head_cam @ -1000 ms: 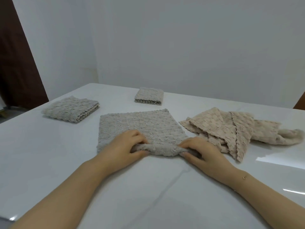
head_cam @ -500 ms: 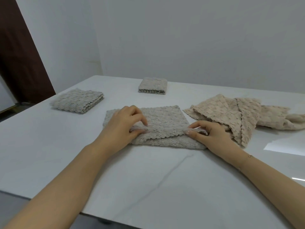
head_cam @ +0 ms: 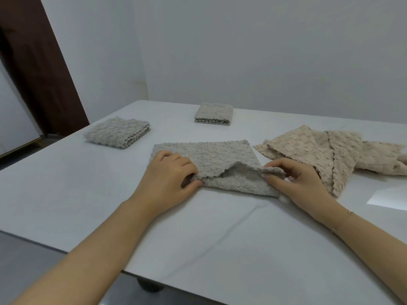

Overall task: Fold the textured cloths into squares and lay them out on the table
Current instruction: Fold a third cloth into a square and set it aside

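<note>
Left fingers: curled tight, thumb and forefinger of the left hand [head_cam: 169, 179] pinching the near-left corner of the grey cloth [head_cam: 220, 164]; knuckles up, the other fingertips tucked against the fabric.
Right fingers: bent, the right hand [head_cam: 301, 186] nipping the upper layer's scalloped edge between thumb and forefinger at the cloth's right end; remaining fingers loosely curled beside the pinch, whether they touch the fabric cannot be told.
Grey cloth: lies on the table [head_cam: 198, 234] between the two hands, folded over itself; upper layer lifted at the right so a pocket gapes between the layers, plush underside showing; far edge flat on the tabletop.
Wrists and forearms: both bare, reaching in from the near edge; a thin bracelet [head_cam: 350, 213] on the right wrist.
Beige cloth [head_cam: 326, 155]: unfolded, crumpled in overlapping flaps, just right of the grey cloth; its nearest flap runs behind the right hand.
Folded square, left [head_cam: 117, 133]: grey, stacked layers visible at its edge, well apart toward the table's far left.
Folded square, far [head_cam: 213, 114]: grey, smaller in view, beyond the worked cloth near the far edge.
Table: white, glossy, faint grey veining.
Surroundings: pale wall [head_cam: 242, 51] behind; dark brown door [head_cam: 33, 62] at upper left.
</note>
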`<action>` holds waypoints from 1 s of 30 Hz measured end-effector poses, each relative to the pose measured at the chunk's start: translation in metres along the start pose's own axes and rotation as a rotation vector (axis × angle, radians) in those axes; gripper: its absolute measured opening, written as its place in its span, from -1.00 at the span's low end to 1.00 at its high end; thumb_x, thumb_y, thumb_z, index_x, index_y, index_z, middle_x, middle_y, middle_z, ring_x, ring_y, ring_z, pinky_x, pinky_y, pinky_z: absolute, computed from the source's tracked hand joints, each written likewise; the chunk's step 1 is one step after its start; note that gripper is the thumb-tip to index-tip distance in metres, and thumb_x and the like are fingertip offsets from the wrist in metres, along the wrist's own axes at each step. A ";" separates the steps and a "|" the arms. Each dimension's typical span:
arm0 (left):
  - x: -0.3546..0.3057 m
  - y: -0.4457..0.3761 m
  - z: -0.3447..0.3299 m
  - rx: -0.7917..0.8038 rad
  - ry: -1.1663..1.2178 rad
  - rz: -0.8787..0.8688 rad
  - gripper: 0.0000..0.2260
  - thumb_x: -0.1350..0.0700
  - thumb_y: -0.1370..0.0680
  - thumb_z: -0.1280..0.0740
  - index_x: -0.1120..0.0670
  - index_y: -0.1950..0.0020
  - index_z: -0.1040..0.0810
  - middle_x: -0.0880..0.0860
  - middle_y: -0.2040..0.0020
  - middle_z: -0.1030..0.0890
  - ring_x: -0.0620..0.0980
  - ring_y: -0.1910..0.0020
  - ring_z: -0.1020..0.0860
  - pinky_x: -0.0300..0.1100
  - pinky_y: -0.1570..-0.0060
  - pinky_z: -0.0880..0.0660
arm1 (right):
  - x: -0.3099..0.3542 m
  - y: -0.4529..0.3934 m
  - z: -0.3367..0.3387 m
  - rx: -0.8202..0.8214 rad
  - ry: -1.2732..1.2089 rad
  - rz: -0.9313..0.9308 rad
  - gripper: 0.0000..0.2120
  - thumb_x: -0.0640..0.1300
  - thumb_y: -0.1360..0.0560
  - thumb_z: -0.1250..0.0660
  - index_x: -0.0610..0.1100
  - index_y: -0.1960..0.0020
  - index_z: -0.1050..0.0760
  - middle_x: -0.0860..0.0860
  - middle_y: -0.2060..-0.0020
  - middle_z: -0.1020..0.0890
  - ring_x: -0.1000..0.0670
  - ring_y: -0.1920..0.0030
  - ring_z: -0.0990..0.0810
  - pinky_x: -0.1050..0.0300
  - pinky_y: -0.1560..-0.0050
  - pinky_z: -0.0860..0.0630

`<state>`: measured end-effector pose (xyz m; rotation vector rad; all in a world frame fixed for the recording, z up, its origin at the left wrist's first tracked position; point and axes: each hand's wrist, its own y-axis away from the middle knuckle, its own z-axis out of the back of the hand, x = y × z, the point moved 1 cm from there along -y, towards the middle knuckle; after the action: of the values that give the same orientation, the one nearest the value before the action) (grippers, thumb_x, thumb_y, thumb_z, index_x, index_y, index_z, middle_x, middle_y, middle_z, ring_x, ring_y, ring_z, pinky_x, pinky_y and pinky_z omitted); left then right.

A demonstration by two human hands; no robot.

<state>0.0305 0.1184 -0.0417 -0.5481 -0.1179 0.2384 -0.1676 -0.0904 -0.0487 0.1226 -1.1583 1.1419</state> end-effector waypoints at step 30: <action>-0.003 0.098 0.096 0.543 0.950 0.414 -0.73 -0.22 -0.36 -0.39 -0.02 0.24 -0.60 -0.10 0.33 -0.51 -0.21 0.33 -0.42 -0.40 0.29 -0.33 | 0.034 0.019 0.030 0.776 -0.431 -0.404 -0.57 -0.08 -0.25 -0.57 -0.39 0.23 -0.47 -0.09 0.39 -0.40 0.08 0.39 -0.39 0.33 0.32 -0.38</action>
<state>-0.0081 0.2467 -0.0128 -0.0932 0.9674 0.3733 -0.2038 -0.0778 -0.0176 1.1926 -0.9317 1.1671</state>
